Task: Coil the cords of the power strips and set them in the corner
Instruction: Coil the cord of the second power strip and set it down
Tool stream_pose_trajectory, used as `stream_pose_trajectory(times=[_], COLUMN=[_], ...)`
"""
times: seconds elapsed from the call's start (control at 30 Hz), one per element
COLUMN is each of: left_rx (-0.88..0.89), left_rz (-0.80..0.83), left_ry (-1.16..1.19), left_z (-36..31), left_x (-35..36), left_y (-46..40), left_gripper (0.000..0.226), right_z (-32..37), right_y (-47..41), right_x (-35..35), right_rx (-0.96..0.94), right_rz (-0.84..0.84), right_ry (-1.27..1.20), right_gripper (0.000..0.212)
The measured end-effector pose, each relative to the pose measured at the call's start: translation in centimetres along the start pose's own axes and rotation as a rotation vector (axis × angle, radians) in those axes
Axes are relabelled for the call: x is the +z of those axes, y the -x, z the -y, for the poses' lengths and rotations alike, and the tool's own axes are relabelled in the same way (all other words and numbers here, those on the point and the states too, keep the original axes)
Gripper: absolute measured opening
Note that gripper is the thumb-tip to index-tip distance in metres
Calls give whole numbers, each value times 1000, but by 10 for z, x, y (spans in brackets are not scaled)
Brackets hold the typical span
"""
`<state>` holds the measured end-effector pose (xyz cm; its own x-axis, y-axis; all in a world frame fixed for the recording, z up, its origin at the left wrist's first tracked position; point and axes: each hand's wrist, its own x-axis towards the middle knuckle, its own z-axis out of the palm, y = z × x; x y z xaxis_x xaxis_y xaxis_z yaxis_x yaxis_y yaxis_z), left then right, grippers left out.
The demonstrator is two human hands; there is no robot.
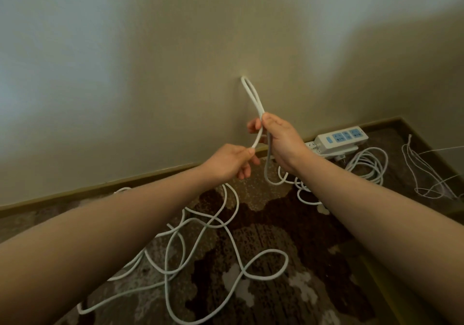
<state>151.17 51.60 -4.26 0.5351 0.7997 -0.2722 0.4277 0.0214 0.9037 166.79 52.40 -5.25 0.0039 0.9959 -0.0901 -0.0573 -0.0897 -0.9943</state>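
- At mid-frame, your right hand grips a folded loop of white cord.
- Your left hand pinches the cord's lower strand.
- Right of centre, a power strip lies by the wall.

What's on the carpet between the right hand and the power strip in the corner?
Head view: nearly nothing. The right hand grips the cord loop just left of the power strip; only a white socket block by the baseboard lies between.
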Motion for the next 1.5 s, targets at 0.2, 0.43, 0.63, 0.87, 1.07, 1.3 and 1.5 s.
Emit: stream_pose_trajectory(times=[0.2, 0.43, 0.63, 0.87, 1.07, 1.3, 1.5], left_rx=[50, -137, -174, -24, -93, -208, -113], left_rz=[98, 135, 109, 121, 159, 186, 103], left_ry=[-298, -217, 114, -260, -105, -36, -493], left_z=[36, 67, 50, 54, 64, 98, 103], left_x=[-17, -21, -20, 7, 9, -18, -39], left_y=[8, 14, -6, -11, -14, -1, 0], left_gripper=[31, 29, 28, 21, 28, 28, 21], right_z=[3, 5, 10, 5, -11, -19, -18], right_y=[8, 8, 8, 12, 0, -11, -22], right_x=[2, -9, -12, -13, -37, -76, -59], right_rx=[19, 62, 43, 31, 98, 82, 83], right_rz=[27, -53, -37, -38, 3, -175, -140], right_ry=[-182, -193, -169, -124, -65, -108, -75], right_gripper=[34, 34, 34, 30, 30, 20, 19])
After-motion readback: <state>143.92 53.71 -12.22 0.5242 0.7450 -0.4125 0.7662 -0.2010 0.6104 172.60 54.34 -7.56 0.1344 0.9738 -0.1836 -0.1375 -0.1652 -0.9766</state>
